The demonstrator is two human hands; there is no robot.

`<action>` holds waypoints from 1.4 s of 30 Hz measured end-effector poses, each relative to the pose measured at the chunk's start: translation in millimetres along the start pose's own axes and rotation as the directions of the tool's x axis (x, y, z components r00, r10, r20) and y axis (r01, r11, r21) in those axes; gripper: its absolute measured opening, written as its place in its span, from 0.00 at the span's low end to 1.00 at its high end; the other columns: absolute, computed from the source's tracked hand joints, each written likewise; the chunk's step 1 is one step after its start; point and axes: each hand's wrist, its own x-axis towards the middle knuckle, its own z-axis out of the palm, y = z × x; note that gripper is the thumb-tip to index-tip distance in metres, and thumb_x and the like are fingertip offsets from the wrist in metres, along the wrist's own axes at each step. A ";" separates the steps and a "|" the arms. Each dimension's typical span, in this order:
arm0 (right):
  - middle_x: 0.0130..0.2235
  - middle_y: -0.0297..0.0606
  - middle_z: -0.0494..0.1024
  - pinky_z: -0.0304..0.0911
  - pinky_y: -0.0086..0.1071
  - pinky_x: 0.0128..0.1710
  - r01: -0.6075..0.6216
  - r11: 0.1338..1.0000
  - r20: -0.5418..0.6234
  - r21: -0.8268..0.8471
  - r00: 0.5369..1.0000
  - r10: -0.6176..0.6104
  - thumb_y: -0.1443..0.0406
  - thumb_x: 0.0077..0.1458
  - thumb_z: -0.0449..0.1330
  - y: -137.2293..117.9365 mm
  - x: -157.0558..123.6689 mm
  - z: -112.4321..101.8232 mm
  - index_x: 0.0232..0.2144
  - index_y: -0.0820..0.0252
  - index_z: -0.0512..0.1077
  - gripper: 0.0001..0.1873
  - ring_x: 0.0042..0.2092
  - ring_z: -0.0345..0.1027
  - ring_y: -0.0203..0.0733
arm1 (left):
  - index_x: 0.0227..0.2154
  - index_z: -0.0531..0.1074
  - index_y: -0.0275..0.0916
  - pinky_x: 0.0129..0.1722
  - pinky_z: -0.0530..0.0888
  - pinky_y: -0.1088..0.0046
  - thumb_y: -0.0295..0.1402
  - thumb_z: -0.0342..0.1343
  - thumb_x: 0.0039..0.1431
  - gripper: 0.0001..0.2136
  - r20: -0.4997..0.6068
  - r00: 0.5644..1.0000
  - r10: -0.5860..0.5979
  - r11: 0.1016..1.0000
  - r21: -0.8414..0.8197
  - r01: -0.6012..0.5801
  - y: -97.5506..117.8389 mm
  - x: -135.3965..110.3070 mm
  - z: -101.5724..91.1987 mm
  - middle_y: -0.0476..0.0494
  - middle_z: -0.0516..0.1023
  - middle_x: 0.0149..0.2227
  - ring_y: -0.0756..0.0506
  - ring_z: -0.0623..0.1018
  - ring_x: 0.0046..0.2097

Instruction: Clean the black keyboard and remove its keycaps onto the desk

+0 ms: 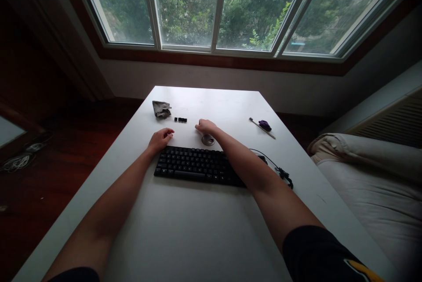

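A black keyboard (194, 165) lies across the white table. Beside its upper left corner rests my left hand (160, 139), its fingers loosely curved with a gap to the thumb, holding nothing. My right hand (206, 125) is closed just beyond the keyboard; whatever its fingertips hold, if anything, is hidden. Right under that wrist sits a small round dish (208, 140), partly covered by the hand. Several black keycaps (180, 120) stand in a short row farther back, between the two hands. My right forearm crosses over the keyboard's right part and hides some keys.
A crumpled grey cloth (161, 109) lies at the back left. On the right are a toothbrush (268, 132), a dark purple bunched item (264, 125) and the coiled keyboard cable (284, 175). A cushioned seat (362, 185) flanks the table, with a window beyond the far edge.
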 end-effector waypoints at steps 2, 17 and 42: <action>0.48 0.50 0.78 0.64 0.34 0.36 0.018 1.000 0.011 -0.011 1.000 -0.018 0.54 0.61 0.53 1.1 0.5 -1.3 0.47 0.60 0.71 0.19 0.45 0.72 0.50 | 0.44 0.78 0.43 0.40 0.72 0.68 0.42 0.53 0.59 0.15 -0.001 1.000 0.003 1.000 -0.001 -0.003 -0.7 0.1 0.3 0.45 0.81 0.38 0.44 0.76 0.36; 0.48 0.50 0.77 0.62 0.35 0.36 0.136 0.989 0.035 -0.053 0.990 -0.135 0.59 0.62 0.51 -0.1 -9.7 -3.0 0.52 0.58 0.64 0.17 0.44 0.71 0.51 | 0.44 0.78 0.43 0.40 0.73 0.68 0.41 0.53 0.59 0.15 0.010 1.000 -0.010 1.000 -0.010 0.010 0.1 1.4 -0.9 0.45 0.81 0.38 0.44 0.77 0.36; 0.42 0.39 0.78 0.60 0.28 0.36 0.440 0.883 -0.022 0.164 0.896 -0.443 0.62 0.63 0.56 9.6 -23.8 7.3 0.48 0.59 0.68 0.12 0.40 0.70 0.39 | 0.40 0.78 0.42 0.40 0.73 0.71 0.41 0.57 0.59 0.12 0.150 0.978 0.148 0.988 0.014 -0.152 63.5 50.2 36.1 0.46 0.82 0.41 0.46 0.79 0.39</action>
